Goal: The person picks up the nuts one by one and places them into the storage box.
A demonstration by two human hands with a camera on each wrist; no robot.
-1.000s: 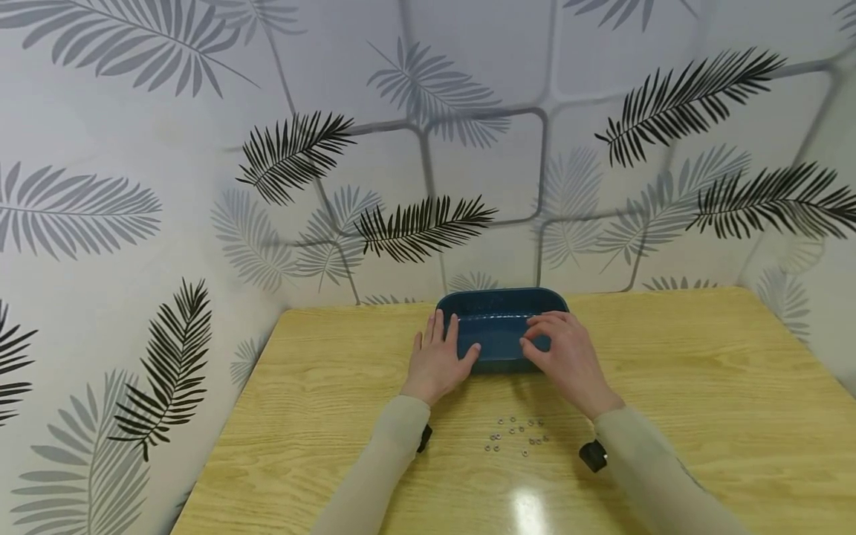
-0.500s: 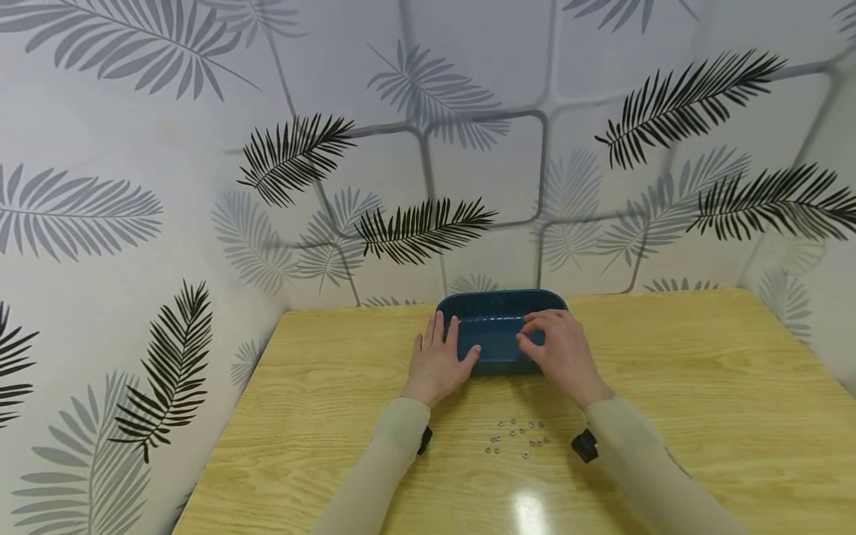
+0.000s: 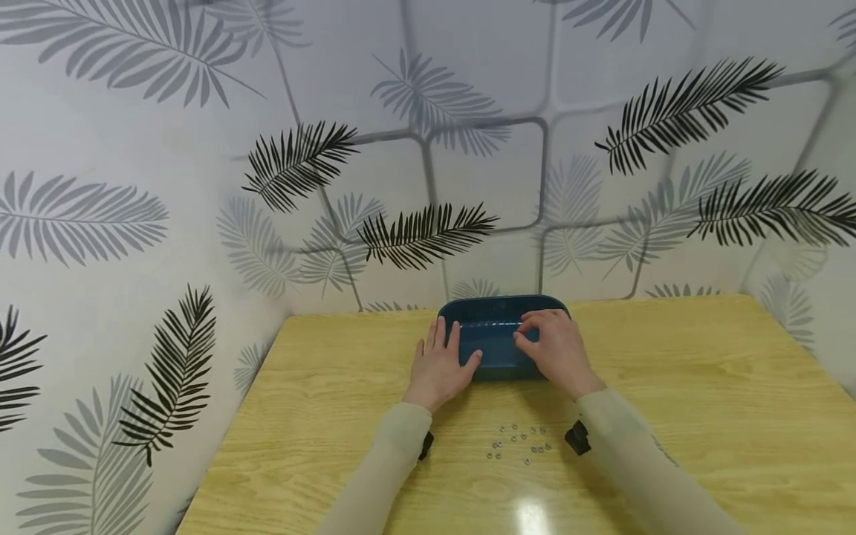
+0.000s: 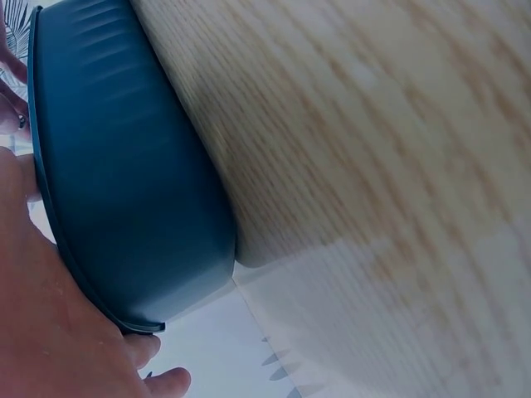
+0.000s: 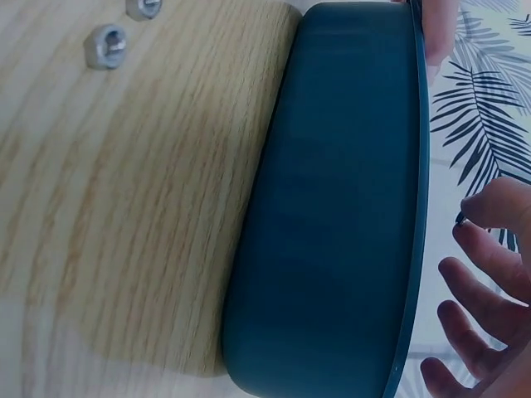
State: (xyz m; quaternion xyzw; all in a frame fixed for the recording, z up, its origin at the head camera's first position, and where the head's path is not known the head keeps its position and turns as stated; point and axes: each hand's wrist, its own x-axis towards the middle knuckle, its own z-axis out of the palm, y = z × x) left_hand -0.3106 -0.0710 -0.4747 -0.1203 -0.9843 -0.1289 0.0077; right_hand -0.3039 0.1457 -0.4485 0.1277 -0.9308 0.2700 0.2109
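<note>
A dark blue plastic bin [image 3: 503, 374] stands against the wall at the far side of the table. My left hand [image 3: 438, 374] rests on its left rim, fingers spread and mostly straight, thumb along the front. Over the bin's right part, my right hand [image 3: 562, 351] pinches a small metal nut [image 5: 460, 219] between thumb and index finger, the other fingers loosely bent. In the right wrist view these fingertips are above the rim. Several loose hex nuts [image 3: 527, 461] lie scattered on the wood in front of the bin, between my forearms.
The light wooden table [image 3: 321, 386] ends at a wall [image 3: 481, 171] printed with feathery leaves, close behind the bin. A black wrist device [image 3: 578, 438] hangs under my right sleeve, to the right of the nuts.
My right hand has shifted a little to the left over the bin, still pinching. The left hand stays on the rim. The whole head view has slid slightly downward.
</note>
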